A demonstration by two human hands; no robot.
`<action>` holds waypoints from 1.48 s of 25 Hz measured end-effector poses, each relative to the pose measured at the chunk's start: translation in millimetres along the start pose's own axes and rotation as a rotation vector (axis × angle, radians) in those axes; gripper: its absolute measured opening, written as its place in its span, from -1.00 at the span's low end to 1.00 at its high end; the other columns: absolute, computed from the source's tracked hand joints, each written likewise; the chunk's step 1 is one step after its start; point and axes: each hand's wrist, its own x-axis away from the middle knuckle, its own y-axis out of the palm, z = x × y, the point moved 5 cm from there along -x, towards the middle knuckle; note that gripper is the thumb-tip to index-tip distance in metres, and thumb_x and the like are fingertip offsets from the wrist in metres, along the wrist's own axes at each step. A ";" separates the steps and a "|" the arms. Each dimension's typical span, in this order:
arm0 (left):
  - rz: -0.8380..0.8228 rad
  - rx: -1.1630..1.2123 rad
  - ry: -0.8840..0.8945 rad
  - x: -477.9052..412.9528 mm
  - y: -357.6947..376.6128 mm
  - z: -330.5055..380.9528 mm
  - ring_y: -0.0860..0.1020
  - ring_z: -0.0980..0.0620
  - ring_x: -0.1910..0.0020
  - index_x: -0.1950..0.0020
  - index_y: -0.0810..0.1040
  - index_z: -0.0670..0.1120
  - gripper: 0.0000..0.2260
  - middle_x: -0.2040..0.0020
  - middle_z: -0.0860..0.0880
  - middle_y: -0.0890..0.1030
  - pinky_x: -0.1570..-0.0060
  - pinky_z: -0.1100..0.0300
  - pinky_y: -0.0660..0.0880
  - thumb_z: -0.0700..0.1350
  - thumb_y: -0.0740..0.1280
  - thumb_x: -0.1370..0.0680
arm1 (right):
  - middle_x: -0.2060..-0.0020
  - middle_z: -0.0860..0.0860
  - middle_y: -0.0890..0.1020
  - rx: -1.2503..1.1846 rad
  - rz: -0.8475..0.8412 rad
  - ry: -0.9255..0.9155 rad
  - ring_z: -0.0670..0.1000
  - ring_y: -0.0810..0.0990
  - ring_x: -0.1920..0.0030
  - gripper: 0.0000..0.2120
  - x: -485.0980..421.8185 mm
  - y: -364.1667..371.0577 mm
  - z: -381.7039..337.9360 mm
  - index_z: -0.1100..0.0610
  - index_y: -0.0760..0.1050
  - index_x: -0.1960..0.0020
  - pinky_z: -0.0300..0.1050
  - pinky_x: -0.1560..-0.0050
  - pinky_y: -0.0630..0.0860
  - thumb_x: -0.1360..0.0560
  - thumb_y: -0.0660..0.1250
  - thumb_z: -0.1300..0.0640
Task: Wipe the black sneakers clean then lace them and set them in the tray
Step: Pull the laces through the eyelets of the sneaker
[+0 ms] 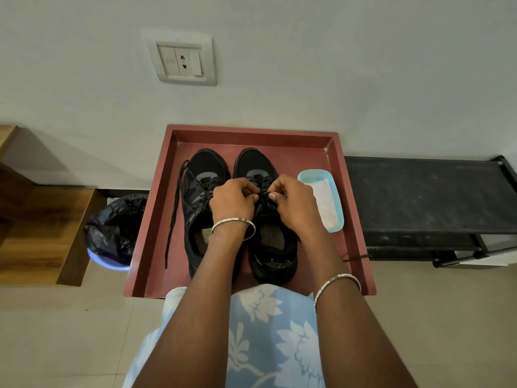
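Note:
Two black sneakers stand side by side in a reddish-brown tray (282, 140), toes toward the wall. The left sneaker (205, 169) has a loose black lace (174, 208) trailing down its left side onto the tray floor. Over the tongue of the right sneaker (256, 161), my left hand (230, 201) and my right hand (293, 204) meet, each pinching that shoe's black lace between fingertips. A lace end (355, 257) lies over the tray's right rim. The middle of the right sneaker is hidden by my hands.
A light blue dish (334, 191) with a white wipe (324, 203) sits in the tray's right part. A low black rack (425, 191) stands to the right, a bin with a black bag (114, 228) and wooden furniture (42, 219) to the left. A wall socket (181, 61) is above.

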 end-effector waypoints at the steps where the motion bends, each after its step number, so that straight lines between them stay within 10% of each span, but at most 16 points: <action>1: -0.001 0.016 -0.003 -0.8 -0.1 -1.0 0.64 0.04 0.08 0.05 0.69 -0.01 -0.89 0.18 0.05 0.66 -0.05 0.09 0.56 -0.21 0.43 -0.52 | 0.11 -0.01 0.65 0.047 -0.004 -0.013 0.02 0.61 0.10 -0.90 0.4 -0.2 -2.8 0.05 0.52 0.05 -0.14 0.17 0.46 -0.58 0.35 0.23; 19: -0.160 -0.280 0.142 -10.9 16.7 2.3 0.48 -0.16 -0.06 -0.07 0.46 0.08 -0.94 -0.06 -0.07 0.43 0.07 -0.08 0.51 -0.06 0.21 -0.65 | 0.04 0.07 0.61 0.199 -0.045 -0.047 0.04 0.55 0.15 -0.92 3.7 -1.9 -11.1 0.11 0.46 -0.09 -0.15 0.22 0.35 -0.61 0.29 0.23; 27: -0.173 0.014 0.148 -15.7 9.7 0.6 0.49 0.00 0.20 0.10 0.51 0.05 -0.81 0.16 0.00 0.50 0.16 0.04 0.48 -0.24 0.25 -0.59 | 0.08 0.07 0.64 0.097 -0.014 -0.045 0.07 0.62 0.12 -0.89 2.6 -0.9 -7.7 0.10 0.49 -0.04 0.03 0.09 0.60 -0.58 0.30 0.29; 30: -0.238 0.165 0.038 -10.6 2.8 -4.8 0.48 0.09 0.21 -0.14 0.52 -0.04 -0.87 0.19 0.05 0.53 0.22 0.25 0.40 -0.20 0.31 -0.60 | 0.15 0.03 0.66 -0.090 -0.015 0.008 0.01 0.66 0.12 -0.86 4.2 -3.8 3.4 0.06 0.50 0.01 0.02 0.05 0.64 -0.54 0.35 0.29; 37: -0.304 0.040 0.055 -2.8 0.3 -14.7 0.55 0.02 0.11 -0.29 0.40 -0.07 -0.47 0.15 0.02 0.53 0.01 0.14 0.46 -0.10 0.57 -0.42 | 0.16 -0.01 0.71 -0.143 -0.071 0.021 -0.05 0.68 0.12 -0.91 3.6 -3.6 7.9 0.09 0.67 0.05 0.00 -0.08 0.64 -0.47 0.49 0.23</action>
